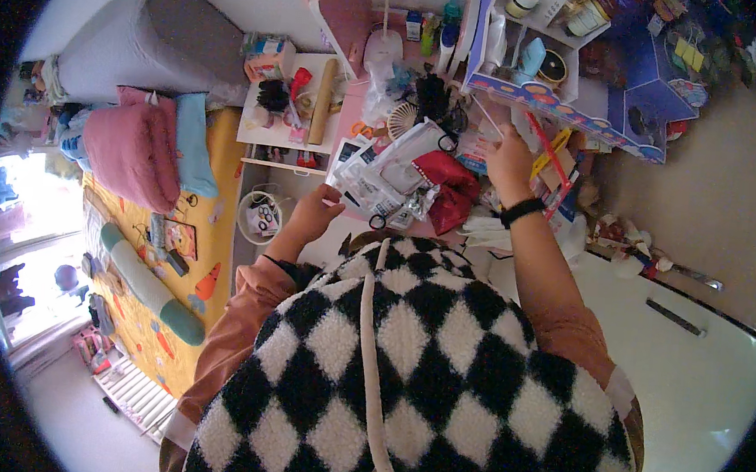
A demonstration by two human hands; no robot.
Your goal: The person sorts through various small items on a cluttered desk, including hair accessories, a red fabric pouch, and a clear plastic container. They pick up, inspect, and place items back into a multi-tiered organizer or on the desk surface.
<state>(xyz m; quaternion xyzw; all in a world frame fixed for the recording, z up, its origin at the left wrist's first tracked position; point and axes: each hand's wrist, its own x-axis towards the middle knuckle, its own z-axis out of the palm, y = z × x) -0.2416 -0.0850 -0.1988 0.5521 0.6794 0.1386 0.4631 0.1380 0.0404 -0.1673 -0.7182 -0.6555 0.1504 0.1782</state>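
My right hand (510,156) pinches a thin white stick (488,117) over the cluttered pink desk, below the blue shelf unit. At the desk's left front edge is my left hand (317,209), fingers curled, close to the plastic packets (368,186); whether it grips one cannot be told. Between the hands lie a red cloth item (445,191) trimmed with small pearly beads, a clear zip pouch (406,159) and a black-handled pair of scissors (448,141). A folding fan (402,120) and a black bundle (431,95) lie farther back.
The blue shelf unit (563,121) stands at the back right, holding bottles. A red frame (548,149) leans right of my right hand. On the left are a white side table (286,139) with a cardboard tube (323,100), a round bin (261,218) and a bed with yellow bedding (199,250).
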